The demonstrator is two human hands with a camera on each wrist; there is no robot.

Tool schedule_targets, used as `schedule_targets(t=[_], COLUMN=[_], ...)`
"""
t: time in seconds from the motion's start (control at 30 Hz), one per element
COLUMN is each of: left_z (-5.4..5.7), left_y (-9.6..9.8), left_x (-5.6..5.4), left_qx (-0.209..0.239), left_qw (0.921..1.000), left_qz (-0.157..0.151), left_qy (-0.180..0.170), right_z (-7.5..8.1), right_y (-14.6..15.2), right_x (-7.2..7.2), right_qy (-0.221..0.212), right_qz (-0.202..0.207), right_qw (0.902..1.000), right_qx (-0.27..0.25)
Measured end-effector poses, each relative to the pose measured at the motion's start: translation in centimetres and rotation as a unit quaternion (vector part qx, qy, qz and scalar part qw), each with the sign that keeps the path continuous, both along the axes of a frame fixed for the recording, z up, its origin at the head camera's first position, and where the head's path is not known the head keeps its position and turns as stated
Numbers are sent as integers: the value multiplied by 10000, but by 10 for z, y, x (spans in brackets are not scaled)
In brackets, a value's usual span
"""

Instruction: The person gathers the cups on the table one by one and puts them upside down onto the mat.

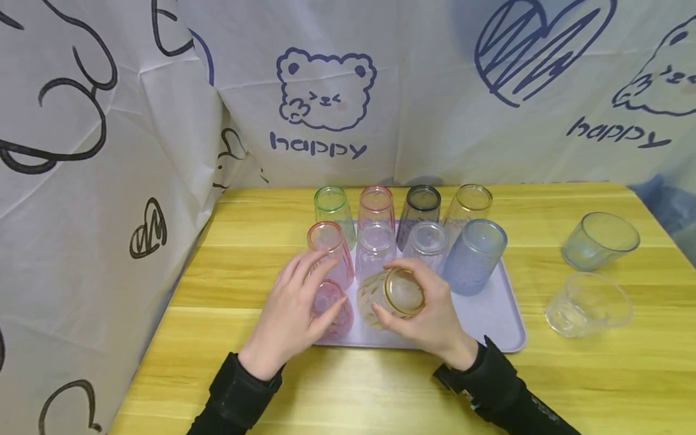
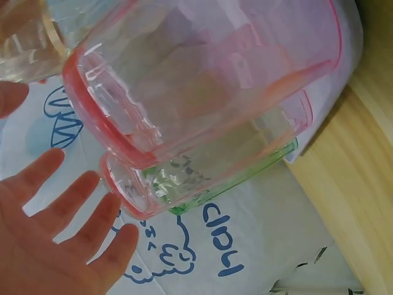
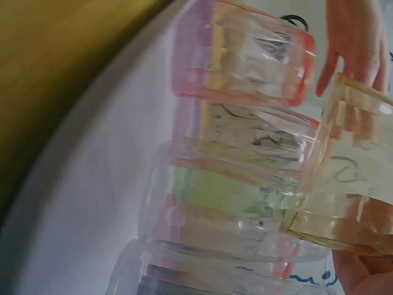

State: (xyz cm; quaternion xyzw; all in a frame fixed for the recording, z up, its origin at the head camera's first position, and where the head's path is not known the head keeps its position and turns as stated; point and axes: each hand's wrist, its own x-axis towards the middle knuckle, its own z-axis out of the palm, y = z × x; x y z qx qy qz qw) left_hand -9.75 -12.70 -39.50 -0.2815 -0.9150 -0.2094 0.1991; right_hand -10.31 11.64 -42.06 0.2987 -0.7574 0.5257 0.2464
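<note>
My right hand (image 1: 435,308) grips an amber glass (image 1: 372,296), thumb on the near side and fingers over the far side. The glass is tilted above the front of a pale lilac tray (image 1: 489,332); in the right wrist view the amber glass (image 3: 350,166) is off the tray. My left hand (image 1: 288,305) hovers over a pink glass (image 1: 339,320) at the tray's front left. The left wrist view shows the left fingers (image 2: 77,190) spread and apart from the pink glass (image 2: 215,74). This pink glass stands upside down.
More upside-down glasses fill the tray behind: a green glass (image 1: 333,208), a black-rimmed glass (image 1: 420,211), a blue glass (image 1: 474,260) and several others. Upright at the right stand a bluish glass (image 1: 589,241) and a clear glass (image 1: 576,308) on the wooden table (image 1: 239,241). A printed cloth (image 1: 424,121) hangs behind.
</note>
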Motion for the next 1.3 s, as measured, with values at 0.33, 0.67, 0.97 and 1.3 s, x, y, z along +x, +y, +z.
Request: schedule_targets(t=[0.33, 0.67, 0.97, 1.3], left_z=[-4, -7, -8, -9], left_y=[0, 0, 1, 2], left_x=[4, 5, 4, 3], left_qx=[-607, -1001, -1066, -1015], left_qw=[9967, 9918, 9905, 9889], left_qz=[112, 163, 134, 119], left_qy=[-529, -781, -856, -1082], right_z=[-14, -31, -29, -20], right_y=[-12, -23, -27, -20], right_x=[-2, -4, -2, 2], right_qy=[-322, -171, -491, -1059], right_qz=[88, -325, -405, -337], right_qw=[9957, 9834, 9687, 9502], right_qx=[869, 1776, 2399, 2911])
